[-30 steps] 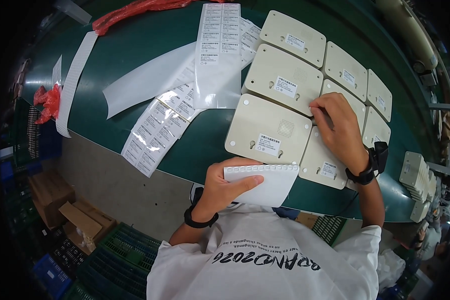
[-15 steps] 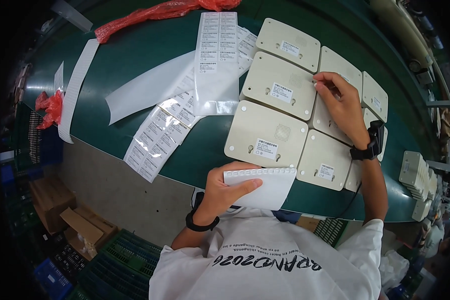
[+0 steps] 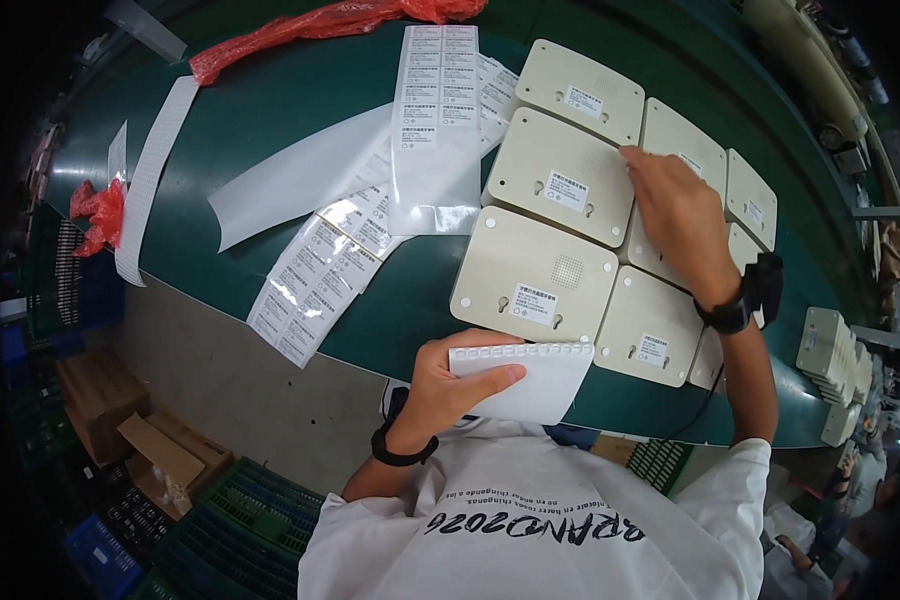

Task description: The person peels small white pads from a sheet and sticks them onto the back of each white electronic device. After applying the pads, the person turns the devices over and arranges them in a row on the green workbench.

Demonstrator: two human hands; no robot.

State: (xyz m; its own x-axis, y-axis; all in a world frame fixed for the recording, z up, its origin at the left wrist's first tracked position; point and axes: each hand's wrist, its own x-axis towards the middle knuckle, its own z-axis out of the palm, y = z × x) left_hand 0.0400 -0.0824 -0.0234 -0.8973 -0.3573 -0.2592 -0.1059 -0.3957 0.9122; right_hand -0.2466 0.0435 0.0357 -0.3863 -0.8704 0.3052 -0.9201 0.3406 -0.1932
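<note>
My left hand [image 3: 440, 388] grips a white sheet [image 3: 535, 385] with a row of small round pads along its upper edge, the thumb lying on top. My right hand [image 3: 682, 220] has its fingers pressed together, their tips on the far right corner of a beige plastic casing [image 3: 540, 150] in the left column. Whatever those fingertips hold is hidden. The nearer casing [image 3: 510, 245], just beyond the sheet, has white round dots at its corners, a speaker grille and a white label. Dark holes show at the left corners of the casing under my right fingertips.
More beige casings [image 3: 650, 310] stand in rows on the green table [image 3: 370, 330]. Label sheets [image 3: 310, 285] and white backing paper [image 3: 280, 180] lie to the left, with red plastic film [image 3: 310, 35] behind. Stacked casings [image 3: 825, 345] sit far right; green crates [image 3: 250, 510] stand below left.
My right hand has turned, its fingers drawing together and pressing down at the casing's corner. My left hand and its sheet have barely moved. The view has shifted slightly.
</note>
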